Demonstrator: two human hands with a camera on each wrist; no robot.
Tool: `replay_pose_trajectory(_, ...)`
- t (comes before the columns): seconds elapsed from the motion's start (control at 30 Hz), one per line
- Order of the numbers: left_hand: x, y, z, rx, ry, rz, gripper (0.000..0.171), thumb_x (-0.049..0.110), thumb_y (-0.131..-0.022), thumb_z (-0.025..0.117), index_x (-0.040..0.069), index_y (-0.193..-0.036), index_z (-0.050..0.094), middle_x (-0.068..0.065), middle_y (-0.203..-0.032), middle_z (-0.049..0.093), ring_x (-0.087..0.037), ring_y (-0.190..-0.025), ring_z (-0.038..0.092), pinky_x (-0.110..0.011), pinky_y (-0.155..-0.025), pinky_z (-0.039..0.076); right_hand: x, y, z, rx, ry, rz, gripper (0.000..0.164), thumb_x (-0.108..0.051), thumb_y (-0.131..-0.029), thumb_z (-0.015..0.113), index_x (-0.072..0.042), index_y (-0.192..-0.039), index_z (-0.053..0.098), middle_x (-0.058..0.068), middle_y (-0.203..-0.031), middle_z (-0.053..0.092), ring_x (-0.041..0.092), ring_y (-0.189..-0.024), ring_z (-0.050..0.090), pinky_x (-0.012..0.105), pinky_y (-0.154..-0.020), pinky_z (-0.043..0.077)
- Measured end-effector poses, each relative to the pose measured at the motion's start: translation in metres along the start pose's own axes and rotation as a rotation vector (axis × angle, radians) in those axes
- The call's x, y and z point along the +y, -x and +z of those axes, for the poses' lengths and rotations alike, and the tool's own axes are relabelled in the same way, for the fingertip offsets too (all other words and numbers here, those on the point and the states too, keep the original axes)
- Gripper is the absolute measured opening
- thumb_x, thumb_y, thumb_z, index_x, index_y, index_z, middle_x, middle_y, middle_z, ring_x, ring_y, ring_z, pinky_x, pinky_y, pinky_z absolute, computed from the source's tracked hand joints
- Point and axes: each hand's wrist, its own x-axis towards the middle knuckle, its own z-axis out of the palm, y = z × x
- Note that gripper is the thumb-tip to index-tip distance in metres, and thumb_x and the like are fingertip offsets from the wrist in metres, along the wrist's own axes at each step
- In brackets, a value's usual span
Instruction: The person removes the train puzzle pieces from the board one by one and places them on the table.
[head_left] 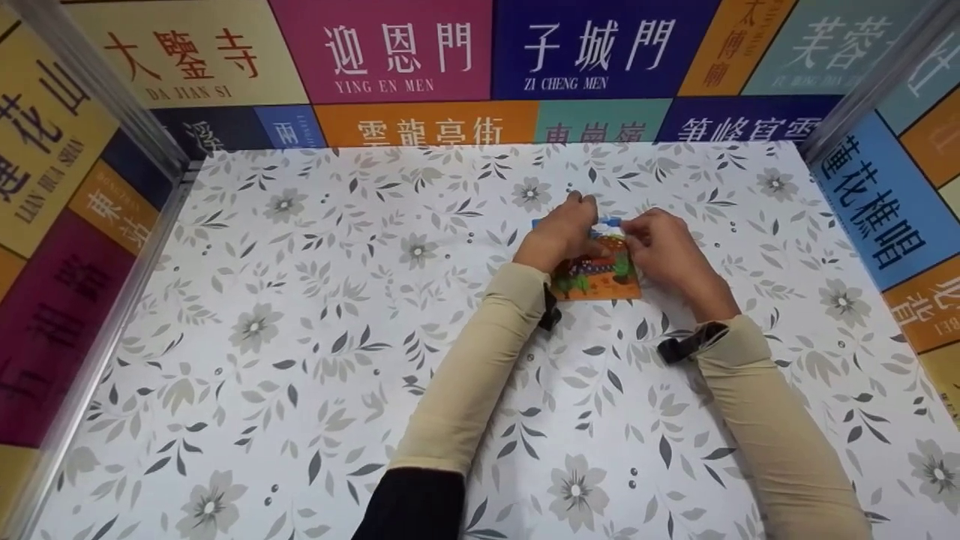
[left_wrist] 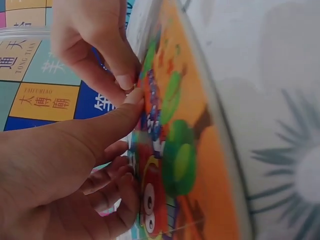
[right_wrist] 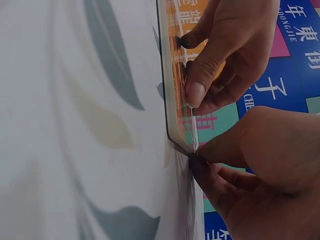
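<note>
A small flat picture board [head_left: 600, 281] lies on the patterned tabletop, showing a cartoon scene with orange ground, green plants and blue at the top. My left hand [head_left: 564, 234] is over its upper left part, with fingertips touching it. In the left wrist view the left hand's [left_wrist: 55, 165] thumb reaches onto the picture board [left_wrist: 200, 150], its other fingers bent beside it. At the board's right edge, near the top corner, my right hand [head_left: 671, 251] pinches with thumb and finger. In the right wrist view, the right hand's [right_wrist: 260, 170] pinching fingertips partly hide that corner.
The tabletop [head_left: 360, 300] has a white leaf-and-flower covering. Panels with coloured blocks and Chinese lettering [head_left: 397, 52] stand along the back and both sides. Black straps with small dark devices [head_left: 679, 349] sit at the sleeve cuffs.
</note>
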Motion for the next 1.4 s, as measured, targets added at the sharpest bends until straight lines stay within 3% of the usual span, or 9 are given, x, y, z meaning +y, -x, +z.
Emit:
replay_pose_trajectory(0.17, 0.000, 0.000, -0.003, -0.031, 0.008, -0.027, 0.063, 0.047, -0.098, 0.080, 0.011, -0.143, 0.052, -0.011, -0.156, 0.045, -0.019, -0.128, 0.060, -0.034, -0.109, 0.053, 0.001, 0.000, 0.000, 0.016, -0.010, -0.014, 0.036, -0.001, -0.106, 0.055, 0.005, -0.138, 0.070, 0.027, -0.133, 0.066, 0.044, -0.124, 0.065, 0.059, -0.108, 0.053)
replay_pose_trajectory(0.3, 0.001, 0.001, -0.001, -0.009, 0.026, -0.023, 0.066, 0.045, -0.098, 0.080, 0.012, -0.146, 0.048, -0.012, -0.158, 0.043, -0.020, -0.128, 0.062, -0.034, -0.109, 0.053, 0.000, -0.001, -0.001, -0.001, -0.017, 0.019, 0.036, -0.004, -0.107, 0.057, 0.004, -0.140, 0.070, 0.025, -0.133, 0.066, 0.042, -0.126, 0.065, 0.059, -0.111, 0.052)
replay_pose_trajectory(0.57, -0.004, 0.008, 0.011, 0.123, 0.046, 0.050, 0.057, 0.043, -0.099, 0.080, 0.011, -0.139, 0.055, -0.009, -0.142, 0.056, -0.021, -0.120, 0.065, -0.034, -0.103, 0.055, -0.001, -0.001, -0.002, 0.007, -0.002, -0.003, 0.035, -0.004, -0.106, 0.060, 0.006, -0.138, 0.070, 0.025, -0.128, 0.066, 0.043, -0.122, 0.067, 0.058, -0.108, 0.055)
replay_pose_trajectory(0.8, -0.009, 0.015, 0.020, 0.232, 0.149, 0.050, 0.053, 0.041, -0.095, 0.085, 0.011, -0.131, 0.060, -0.004, -0.128, 0.064, -0.018, -0.112, 0.064, -0.031, -0.098, 0.054, 0.001, -0.001, -0.003, -0.014, -0.017, -0.003, 0.037, -0.004, -0.106, 0.060, 0.004, -0.141, 0.069, 0.025, -0.131, 0.065, 0.044, -0.124, 0.065, 0.058, -0.111, 0.052)
replay_pose_trajectory(0.93, -0.012, 0.016, 0.023, 0.281, 0.159, 0.067, 0.057, 0.042, -0.095, 0.085, 0.012, -0.137, 0.061, -0.004, -0.128, 0.066, -0.016, -0.110, 0.065, -0.030, -0.096, 0.055, 0.002, -0.001, -0.004, -0.033, -0.032, 0.002, 0.039, -0.007, -0.106, 0.063, 0.001, -0.144, 0.068, 0.024, -0.132, 0.063, 0.043, -0.124, 0.066, 0.058, -0.112, 0.053)
replay_pose_trajectory(1.07, -0.015, 0.016, 0.023, 0.281, 0.137, 0.091, 0.057, 0.041, -0.099, 0.081, 0.012, -0.146, 0.066, -0.004, -0.131, 0.066, -0.015, -0.114, 0.066, -0.031, -0.100, 0.057, 0.003, 0.000, -0.007, -0.065, -0.042, 0.003, 0.043, -0.009, -0.106, 0.066, 0.000, -0.148, 0.064, 0.024, -0.133, 0.061, 0.042, -0.125, 0.065, 0.057, -0.113, 0.053)
replay_pose_trajectory(1.23, -0.019, 0.015, 0.024, 0.267, 0.125, 0.097, 0.045, 0.037, -0.103, 0.076, 0.014, -0.141, 0.073, -0.003, -0.130, 0.066, -0.015, -0.117, 0.066, -0.031, -0.104, 0.056, 0.005, 0.000, -0.007, -0.101, -0.032, -0.011, 0.049, -0.009, -0.105, 0.068, 0.000, -0.153, 0.059, 0.024, -0.134, 0.059, 0.041, -0.125, 0.066, 0.058, -0.113, 0.052)
replay_pose_trajectory(1.4, -0.023, 0.014, 0.027, 0.280, 0.120, 0.129, 0.043, 0.035, -0.103, 0.076, 0.013, -0.140, 0.074, -0.004, -0.129, 0.069, -0.016, -0.117, 0.067, -0.031, -0.103, 0.057, 0.006, 0.001, -0.007, -0.136, 0.012, -0.047, 0.058, -0.010, -0.106, 0.067, -0.004, -0.161, 0.050, 0.026, -0.131, 0.055, 0.041, -0.122, 0.064, 0.059, -0.113, 0.051)
